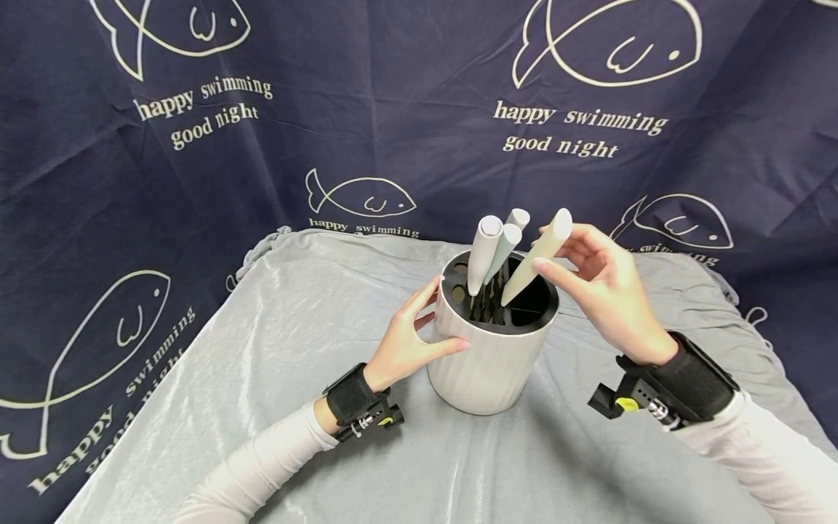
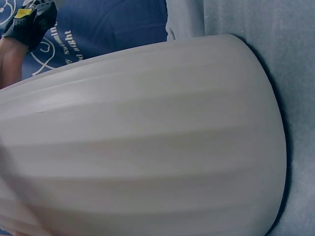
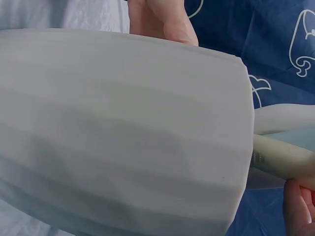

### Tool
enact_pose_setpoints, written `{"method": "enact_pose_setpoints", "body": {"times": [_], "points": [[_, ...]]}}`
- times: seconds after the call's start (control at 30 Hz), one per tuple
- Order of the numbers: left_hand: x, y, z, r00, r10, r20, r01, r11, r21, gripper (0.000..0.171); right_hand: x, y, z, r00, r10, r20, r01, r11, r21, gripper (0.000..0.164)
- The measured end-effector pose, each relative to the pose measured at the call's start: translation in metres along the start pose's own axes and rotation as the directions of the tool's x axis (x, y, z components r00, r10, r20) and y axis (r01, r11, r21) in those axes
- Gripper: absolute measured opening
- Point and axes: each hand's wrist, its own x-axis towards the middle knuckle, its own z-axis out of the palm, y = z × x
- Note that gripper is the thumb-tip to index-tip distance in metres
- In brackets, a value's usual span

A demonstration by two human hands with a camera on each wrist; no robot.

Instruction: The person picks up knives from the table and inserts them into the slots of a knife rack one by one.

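A round, ribbed white knife holder [image 1: 487, 371] with a black slotted top [image 1: 533, 316] stands upright on the cloth. My left hand [image 1: 409, 342] holds its left side, thumb on the front wall and fingers near the rim. My right hand [image 1: 605, 280] pinches a cream-handled knife [image 1: 540, 255], which leans right over the holder's top; its blade is hidden. Beside it rise a white handle [image 1: 484, 251], a pale green handle [image 1: 503, 251] and another white handle [image 1: 519, 217] behind. In the left wrist view the holder's wall [image 2: 147, 142] fills most of the picture.
Wrinkled grey cloth [image 1: 314, 306] covers the surface under the holder. Behind hangs a navy curtain [image 1: 406, 94] with white fish drawings and lettering. A black strap with a camera [image 1: 681, 386] sits on the right wrist, and another [image 1: 360, 400] on the left.
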Motion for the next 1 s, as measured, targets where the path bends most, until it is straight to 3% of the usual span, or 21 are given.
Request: {"method": "enact_pose_setpoints", "body": {"times": [0.37,0.5,0.73,1.0], "points": [[0.000,-0.003,0.000,1.000,0.005,0.009,-0.005,1.000,-0.015,0.104,0.003,0.004,-0.001,0.999,0.045,-0.010,-0.046,0.999,-0.022,0.027],[-0.001,-0.003,0.000,1.000,0.003,0.007,-0.003,1.000,-0.014,0.103,0.007,0.006,-0.004,0.994,0.105,-0.020,-0.105,0.994,-0.042,0.023],[0.000,-0.002,0.000,1.000,0.002,0.006,-0.002,1.000,-0.009,0.099,0.017,0.011,-0.008,0.972,0.235,0.030,-0.237,0.969,0.071,0.020],[0.000,-0.002,0.001,1.000,0.014,-0.002,-0.014,1.000,-0.002,0.097,0.029,0.015,-0.011,0.950,0.305,0.071,-0.311,0.945,0.098,0.019]]}}
